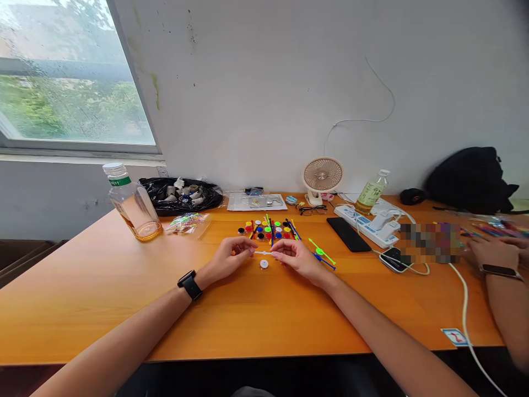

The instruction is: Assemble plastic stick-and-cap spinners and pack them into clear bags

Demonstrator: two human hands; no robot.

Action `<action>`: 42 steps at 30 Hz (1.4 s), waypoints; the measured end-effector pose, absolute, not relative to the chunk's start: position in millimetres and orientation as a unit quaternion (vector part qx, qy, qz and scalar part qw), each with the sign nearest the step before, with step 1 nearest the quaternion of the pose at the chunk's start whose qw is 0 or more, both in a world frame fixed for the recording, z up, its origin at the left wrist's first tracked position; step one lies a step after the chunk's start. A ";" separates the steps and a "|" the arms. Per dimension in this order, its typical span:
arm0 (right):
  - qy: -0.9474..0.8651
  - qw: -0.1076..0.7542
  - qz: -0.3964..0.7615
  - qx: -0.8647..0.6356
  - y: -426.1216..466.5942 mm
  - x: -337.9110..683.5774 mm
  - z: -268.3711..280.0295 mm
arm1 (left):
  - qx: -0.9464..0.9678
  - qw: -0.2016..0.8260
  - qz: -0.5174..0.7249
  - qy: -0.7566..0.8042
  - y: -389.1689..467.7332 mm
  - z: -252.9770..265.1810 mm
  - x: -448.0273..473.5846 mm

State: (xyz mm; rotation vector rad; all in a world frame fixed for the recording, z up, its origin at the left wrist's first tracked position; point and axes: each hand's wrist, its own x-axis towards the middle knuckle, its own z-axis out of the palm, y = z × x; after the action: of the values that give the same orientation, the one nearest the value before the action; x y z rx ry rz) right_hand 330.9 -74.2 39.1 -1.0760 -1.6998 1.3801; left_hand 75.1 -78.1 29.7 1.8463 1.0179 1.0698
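Note:
A thin white plastic stick [263, 253] with a small round middle is stretched between my two hands. My left hand [231, 256] pinches its left end and my right hand [295, 258] pinches the right end. Just below it, a white round disc [264, 264] lies on the table. Beyond my fingers sit several coloured discs [278, 236] in red, yellow, blue, black and white, with coloured sticks [271, 229] lying among them. A green stick piece [321, 251] and a blue stick piece [324, 261] lie to the right of my right hand.
A large bottle [136, 207], a black bag of scraps [182, 196] and a plastic packet [188, 225] stand left. Behind are a small fan [322, 175] and glasses [313, 210]. To the right are a phone [348, 234], a power strip [367, 226] and another person's hand [494, 252].

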 end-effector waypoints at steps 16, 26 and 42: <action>-0.628 0.351 0.553 -0.420 -75.0 327.6 35.8 | 0.815 0.274 0.335 0.385 -82.3 29.6 77.1; -0.634 0.346 0.552 -0.418 -69.4 337.0 31.8 | 0.822 0.255 0.337 0.382 -80.7 27.6 75.5; -0.630 0.310 0.579 -0.415 -71.9 336.1 34.8 | 0.856 0.217 0.307 0.354 -88.1 34.5 76.7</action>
State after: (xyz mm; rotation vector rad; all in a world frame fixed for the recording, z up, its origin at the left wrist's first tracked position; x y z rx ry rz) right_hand 336.1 -71.9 34.8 -1.0967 -1.6642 1.5282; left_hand 76.7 -88.1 34.5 2.3720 0.9810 0.8508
